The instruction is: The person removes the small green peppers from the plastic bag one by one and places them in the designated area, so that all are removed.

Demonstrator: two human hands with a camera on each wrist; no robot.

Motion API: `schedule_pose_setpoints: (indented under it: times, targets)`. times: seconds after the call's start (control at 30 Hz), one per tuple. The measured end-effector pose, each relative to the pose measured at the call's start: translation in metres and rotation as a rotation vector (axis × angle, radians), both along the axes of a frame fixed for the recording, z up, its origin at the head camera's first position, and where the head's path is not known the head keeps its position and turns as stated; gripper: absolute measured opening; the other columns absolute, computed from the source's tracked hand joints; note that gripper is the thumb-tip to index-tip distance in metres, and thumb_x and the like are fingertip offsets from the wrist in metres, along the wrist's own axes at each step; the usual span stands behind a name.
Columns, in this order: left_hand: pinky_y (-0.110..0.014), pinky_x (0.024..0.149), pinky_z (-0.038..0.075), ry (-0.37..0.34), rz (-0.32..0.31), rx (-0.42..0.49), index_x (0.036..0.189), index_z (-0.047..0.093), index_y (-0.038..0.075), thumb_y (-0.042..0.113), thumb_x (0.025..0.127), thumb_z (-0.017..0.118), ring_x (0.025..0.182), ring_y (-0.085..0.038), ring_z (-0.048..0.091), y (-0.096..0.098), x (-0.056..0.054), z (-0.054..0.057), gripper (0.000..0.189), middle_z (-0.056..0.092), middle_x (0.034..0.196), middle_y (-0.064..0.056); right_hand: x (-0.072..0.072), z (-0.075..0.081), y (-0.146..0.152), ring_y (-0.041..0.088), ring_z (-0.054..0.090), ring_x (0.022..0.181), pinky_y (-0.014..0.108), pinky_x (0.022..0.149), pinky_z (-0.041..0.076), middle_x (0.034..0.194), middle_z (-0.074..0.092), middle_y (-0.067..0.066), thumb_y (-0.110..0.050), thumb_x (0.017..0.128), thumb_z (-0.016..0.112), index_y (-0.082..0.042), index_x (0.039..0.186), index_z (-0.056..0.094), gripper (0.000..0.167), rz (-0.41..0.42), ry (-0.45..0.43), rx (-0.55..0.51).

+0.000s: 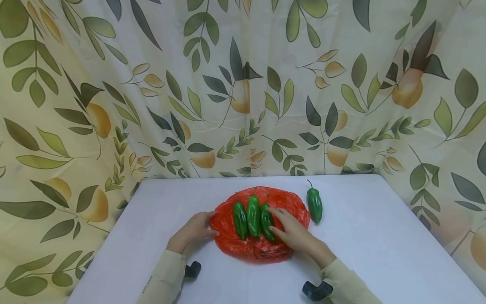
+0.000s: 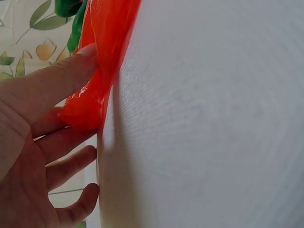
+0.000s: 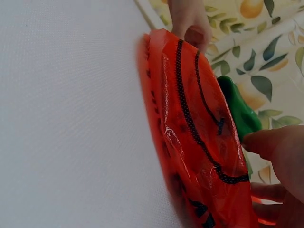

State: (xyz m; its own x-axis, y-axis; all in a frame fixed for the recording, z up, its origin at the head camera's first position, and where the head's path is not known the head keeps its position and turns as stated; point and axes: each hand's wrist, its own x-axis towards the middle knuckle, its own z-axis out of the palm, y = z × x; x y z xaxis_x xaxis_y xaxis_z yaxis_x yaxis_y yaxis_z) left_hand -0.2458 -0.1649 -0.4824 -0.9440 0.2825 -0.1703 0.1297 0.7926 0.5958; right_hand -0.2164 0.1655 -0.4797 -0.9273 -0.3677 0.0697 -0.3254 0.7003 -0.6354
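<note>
A flat, round shape of crinkled red plastic [image 1: 229, 247] lies on the table, and dark beaded lines show along its near side in the right wrist view. Three green chili peppers [image 1: 253, 215] lie on it side by side, stems pointing away. My left hand [image 1: 195, 230] pinches the left edge of the plastic, thumb on top and fingers underneath, as the left wrist view shows. At the rightmost of the three, my right hand [image 1: 294, 232] has its index finger and thumb spread apart along the pepper's right side. The thumb [image 3: 261, 142] touches that green pepper [image 3: 240, 107].
Another green chili pepper [image 1: 314, 204] lies on the table just right of the red plastic. The white table [image 1: 379, 245] meets a leaf-and-fruit patterned curtain [image 1: 273, 126] at its back edge. Black devices [image 1: 318, 291] are strapped at both wrists.
</note>
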Motion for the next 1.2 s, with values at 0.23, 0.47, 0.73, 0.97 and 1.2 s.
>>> schedule_pose_setpoints:
  times: [0.23, 0.47, 0.73, 0.97, 1.2]
  targets:
    - [-0.055, 0.111, 0.048, 0.015, -0.014, -0.003, 0.148, 0.052, 0.009, 0.022, 0.082, 0.084, 0.136, -0.034, 0.053, 0.0009, -0.0001, 0.0017, 0.074, 0.060, 0.144, -0.012, -0.0008, -0.0035, -0.0007, 0.038, 0.050, 0.138, 0.061, 0.109, 0.047, 0.150, 0.050, 0.015, -0.024, 0.097, 0.068, -0.018, 0.153, 0.043, 0.062, 0.008, 0.008, 0.025]
    - [-0.055, 0.111, 0.047, 0.005, -0.011, 0.000, 0.147, 0.052, 0.008, 0.021, 0.082, 0.084, 0.137, -0.034, 0.053, 0.0006, -0.0005, 0.0027, 0.074, 0.060, 0.144, -0.012, 0.0031, -0.0025, -0.0018, 0.040, 0.049, 0.138, 0.063, 0.108, 0.046, 0.149, 0.049, 0.018, -0.023, 0.096, 0.069, -0.020, 0.153, 0.044, 0.063, 0.017, -0.023, 0.042]
    - [-0.055, 0.111, 0.048, 0.004, -0.008, -0.008, 0.147, 0.052, 0.008, 0.021, 0.081, 0.085, 0.136, -0.034, 0.053, 0.0004, -0.0005, 0.0031, 0.075, 0.060, 0.143, -0.012, 0.0032, -0.0036, -0.0032, 0.042, 0.045, 0.140, 0.068, 0.109, 0.043, 0.153, 0.046, 0.019, -0.022, 0.097, 0.067, -0.027, 0.153, 0.044, 0.061, 0.034, -0.055, 0.076]
    - [-0.055, 0.112, 0.046, 0.002, -0.012, -0.001, 0.148, 0.052, 0.009, 0.021, 0.082, 0.085, 0.139, -0.034, 0.051, -0.0009, -0.0015, 0.0014, 0.075, 0.059, 0.145, -0.012, 0.0048, -0.0039, -0.0030, 0.036, 0.050, 0.133, 0.063, 0.107, 0.046, 0.146, 0.054, 0.015, -0.018, 0.097, 0.066, -0.028, 0.153, 0.045, 0.060, 0.053, -0.040, 0.074]
    - [-0.055, 0.113, 0.046, -0.004, -0.007, -0.004, 0.148, 0.052, 0.010, 0.022, 0.081, 0.085, 0.139, -0.035, 0.050, -0.0004, -0.0030, -0.0009, 0.075, 0.059, 0.146, -0.012, 0.0018, -0.0022, 0.0021, 0.027, 0.051, 0.123, 0.052, 0.100, 0.054, 0.133, 0.058, 0.010, -0.017, 0.094, 0.070, -0.028, 0.153, 0.045, 0.065, 0.011, -0.079, 0.009]
